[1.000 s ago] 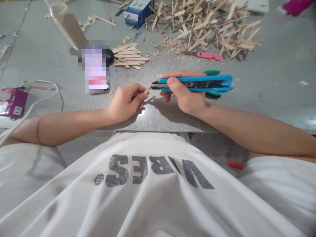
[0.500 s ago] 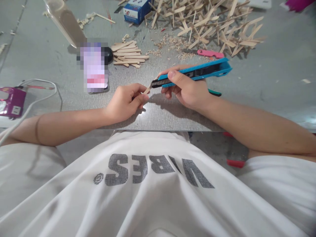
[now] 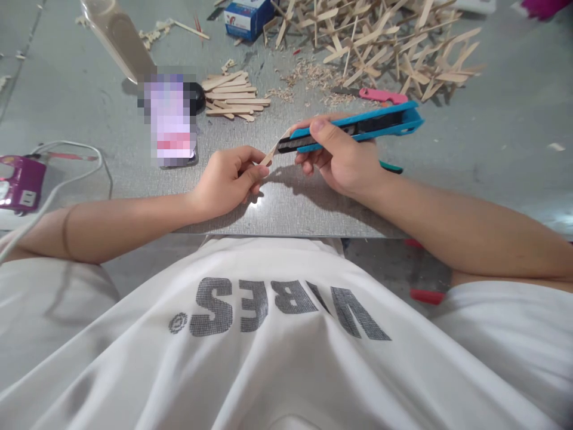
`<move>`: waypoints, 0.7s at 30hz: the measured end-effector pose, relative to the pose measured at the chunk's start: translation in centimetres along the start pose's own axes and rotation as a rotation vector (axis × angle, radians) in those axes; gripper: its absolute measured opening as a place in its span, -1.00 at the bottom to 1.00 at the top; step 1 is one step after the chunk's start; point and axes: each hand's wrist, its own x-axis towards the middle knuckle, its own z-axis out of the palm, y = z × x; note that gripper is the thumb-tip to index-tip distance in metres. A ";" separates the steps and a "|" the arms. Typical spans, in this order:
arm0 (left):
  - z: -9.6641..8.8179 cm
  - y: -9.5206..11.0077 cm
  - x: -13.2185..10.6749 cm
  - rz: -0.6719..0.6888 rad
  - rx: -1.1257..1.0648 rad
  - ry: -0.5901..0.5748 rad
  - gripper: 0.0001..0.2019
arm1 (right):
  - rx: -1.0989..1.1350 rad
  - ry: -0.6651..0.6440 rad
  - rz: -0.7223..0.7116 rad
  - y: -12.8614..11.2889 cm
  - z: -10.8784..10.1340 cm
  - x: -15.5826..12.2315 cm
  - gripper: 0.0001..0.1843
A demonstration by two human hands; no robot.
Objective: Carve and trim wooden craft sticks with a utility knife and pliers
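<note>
A thin wooden craft stick point(image 3: 268, 157) is pinched between the thumb and fingers of my left hand point(image 3: 230, 179), slanting up to the right. My right hand point(image 3: 342, 154) is wrapped round a blue box cutter point(image 3: 376, 122), its black blade end pointing left at the stick. The far end of the stick reaches the fingers of my right hand, partly hidden behind the cutter. Beyond my left hand lies a small fan of craft sticks point(image 3: 235, 95). A pink-handled knife point(image 3: 382, 95) rests on the table just past the cutter.
A large heap of joined craft sticks point(image 3: 380, 42) covers the back right, with wood shavings point(image 3: 304, 73) before it. At the back stands a blue box point(image 3: 249, 19). A blurred-out phone point(image 3: 172, 128) leans near a brown bottle point(image 3: 119, 39). A purple device point(image 3: 22, 184) with a white cable sits left.
The cutter and my right hand have shifted slightly up and right, so the blade end now sits a little away from my left fingers. More of the stick shows. My left hand has barely moved.
</note>
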 end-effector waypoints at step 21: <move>-0.1 0.2 -0.5 0.048 0.065 -0.009 -0.88 | -0.109 -0.025 -0.159 -0.8 0.2 -1.2 -0.43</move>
